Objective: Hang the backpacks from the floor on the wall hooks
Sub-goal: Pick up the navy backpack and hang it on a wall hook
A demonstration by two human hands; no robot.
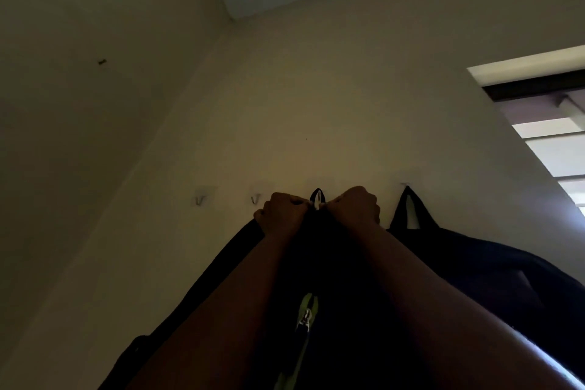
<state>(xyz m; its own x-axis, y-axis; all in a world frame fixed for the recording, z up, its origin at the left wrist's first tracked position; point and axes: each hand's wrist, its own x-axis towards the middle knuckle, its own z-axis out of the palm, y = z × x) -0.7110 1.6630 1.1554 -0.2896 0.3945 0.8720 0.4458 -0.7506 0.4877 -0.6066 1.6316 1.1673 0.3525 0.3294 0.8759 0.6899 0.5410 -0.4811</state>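
Observation:
A dark backpack (329, 263) with a lime-green zip strip is pressed up against the wall between my forearms. My left hand (281, 215) and my right hand (356, 204) are both shut on its top, either side of its small black hanging loop (317, 197). The loop sits over a wall hook, which is mostly hidden behind it. To the right, a second dark backpack (493, 269) hangs by its loop from another hook (405, 184). Two bare metal hooks, one (200, 200) and the other (255, 199), stick out of the wall to the left.
The cream wall meets a side wall on the left, where a small screw (102, 62) sticks out. A door or window opening (550, 123) lets light in at the right. The room is dim.

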